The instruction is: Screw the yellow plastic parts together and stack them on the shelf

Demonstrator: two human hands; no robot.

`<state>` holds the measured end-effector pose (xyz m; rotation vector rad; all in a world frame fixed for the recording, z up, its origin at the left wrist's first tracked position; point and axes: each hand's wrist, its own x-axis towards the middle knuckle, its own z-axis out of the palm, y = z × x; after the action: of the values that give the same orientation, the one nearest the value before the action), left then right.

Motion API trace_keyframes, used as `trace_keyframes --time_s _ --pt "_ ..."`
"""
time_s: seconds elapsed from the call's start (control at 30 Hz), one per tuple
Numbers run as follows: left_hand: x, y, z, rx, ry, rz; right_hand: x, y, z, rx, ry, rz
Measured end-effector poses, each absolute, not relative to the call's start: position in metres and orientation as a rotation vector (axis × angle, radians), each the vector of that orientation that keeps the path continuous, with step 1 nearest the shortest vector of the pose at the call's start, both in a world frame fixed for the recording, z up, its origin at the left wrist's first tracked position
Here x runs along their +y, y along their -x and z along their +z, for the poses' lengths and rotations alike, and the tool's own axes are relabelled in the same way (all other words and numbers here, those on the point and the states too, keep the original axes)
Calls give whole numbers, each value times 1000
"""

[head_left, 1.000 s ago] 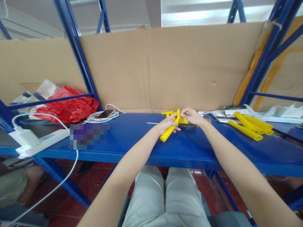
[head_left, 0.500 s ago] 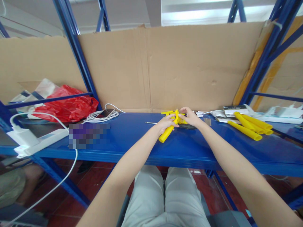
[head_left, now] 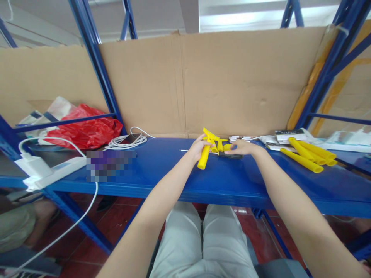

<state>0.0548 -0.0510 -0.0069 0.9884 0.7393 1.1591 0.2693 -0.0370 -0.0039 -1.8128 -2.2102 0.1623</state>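
Note:
My left hand (head_left: 198, 148) is wrapped round a yellow plastic tube (head_left: 204, 156), which leans upward with a yellow connector (head_left: 206, 134) at its top end. To its right, several small yellow plastic pieces (head_left: 220, 146) lie on the blue shelf. The thumb and fingers of my right hand (head_left: 241, 147) close round one small yellow piece (head_left: 226, 147) there. Just under that hand lies a black-handled tool (head_left: 234, 156), partly covered. A thin metal rod (head_left: 184, 150) pokes out left of my left hand.
Several yellow tubes (head_left: 311, 152) are piled on the right of the blue shelf (head_left: 162, 170). Small boxes (head_left: 290, 135) sit behind them. A coiled white cable (head_left: 126, 142), red plastic bag (head_left: 87, 125) and white power strip (head_left: 62, 172) are on the left. Cardboard (head_left: 232, 85) stands behind.
My right hand has left the held tube's connector and moved down and right to the loose yellow pieces. My left hand has turned the tube more upright.

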Motion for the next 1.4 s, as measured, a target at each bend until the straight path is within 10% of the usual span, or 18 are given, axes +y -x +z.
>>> trace_keyframes --time_s 0.6,1.4 --pt "-42 -47 -8 906 -839 1356 -58 -283 16 -1610 1402 738" --pt "-36 -47 -14 943 -925 1157 -38 -324 23 -567 1003 399"
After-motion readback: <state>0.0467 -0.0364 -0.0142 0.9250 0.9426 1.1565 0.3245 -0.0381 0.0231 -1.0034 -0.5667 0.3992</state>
